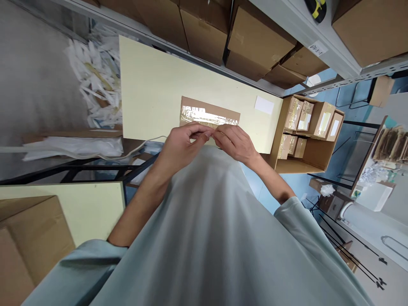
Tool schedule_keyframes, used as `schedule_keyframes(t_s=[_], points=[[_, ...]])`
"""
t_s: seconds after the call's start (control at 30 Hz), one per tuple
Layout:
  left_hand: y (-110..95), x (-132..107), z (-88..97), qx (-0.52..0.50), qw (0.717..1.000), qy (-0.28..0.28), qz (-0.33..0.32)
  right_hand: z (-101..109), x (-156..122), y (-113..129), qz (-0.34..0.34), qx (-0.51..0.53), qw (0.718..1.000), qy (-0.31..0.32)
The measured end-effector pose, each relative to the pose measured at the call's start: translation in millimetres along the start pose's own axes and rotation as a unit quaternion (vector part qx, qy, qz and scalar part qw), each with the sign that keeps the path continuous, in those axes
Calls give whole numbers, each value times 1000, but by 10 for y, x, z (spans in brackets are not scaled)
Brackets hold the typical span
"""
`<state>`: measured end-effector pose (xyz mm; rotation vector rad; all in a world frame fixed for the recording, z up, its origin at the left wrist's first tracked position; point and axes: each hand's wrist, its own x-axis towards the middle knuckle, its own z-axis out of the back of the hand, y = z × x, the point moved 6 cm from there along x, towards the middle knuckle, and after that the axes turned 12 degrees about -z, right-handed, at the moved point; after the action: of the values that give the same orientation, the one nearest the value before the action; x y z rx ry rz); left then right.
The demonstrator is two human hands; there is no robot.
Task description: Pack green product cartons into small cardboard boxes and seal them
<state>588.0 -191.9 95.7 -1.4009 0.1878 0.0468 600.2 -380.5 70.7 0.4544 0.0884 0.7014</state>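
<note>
My left hand (189, 143) and my right hand (234, 142) meet in front of my body, above the near edge of the pale table. The fingers of both are pinched together, and their tips touch or nearly touch. Whatever lies between them is too small or too hidden to name. Just beyond the hands is a brown cardboard box (210, 111) with shiny clear tape across it; its near part is covered by my fingers. To its right a white paper label (264, 105) lies flat on the table.
An open carton (306, 166) holding several taped boxes stands at the table's right end. Large cartons (204, 40) line a shelf along the far side. White scrap (98, 80) is heaped at the left. Another carton (38, 238) rests on a pale surface at lower left.
</note>
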Motion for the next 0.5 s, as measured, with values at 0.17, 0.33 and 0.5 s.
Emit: schedule_keyframes(t_s=[0.17,0.33,0.5], points=[[10,4,2,-10,1000,1,-2,-4,-6,-21,-12,16,1000,12],[30,3,15,-20,1000,-5,0,10,31,1,-20,29,999,-7],[58,1,26,-41,999,3,8,69,107,23,-61,83,994,-42]])
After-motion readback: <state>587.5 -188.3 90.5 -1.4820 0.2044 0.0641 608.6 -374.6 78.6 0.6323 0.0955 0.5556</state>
